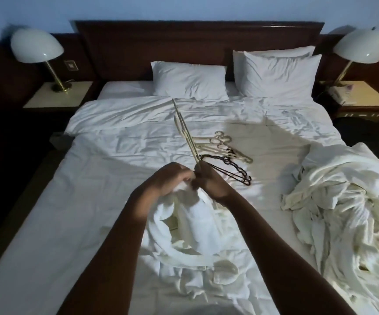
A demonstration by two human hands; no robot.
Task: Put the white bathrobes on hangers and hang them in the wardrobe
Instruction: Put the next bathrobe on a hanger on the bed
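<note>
Right hand [209, 180] gripping a cream hanger [185, 133], fingers curled round its lower end, hanger slanting up and away over the bed [93, 178]. Left hand [168, 180] pinching the white bathrobe [197, 223] bunched just below both hands. More bathrobes [343, 201] heaped at right; spare hangers [220, 148] lying mid-bed.

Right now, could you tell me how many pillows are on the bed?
3. One pillow lies flat at the middle of the headboard. Two are stacked to its right: the front pillow and a rear pillow mostly hidden behind it. More could be hidden.
</note>
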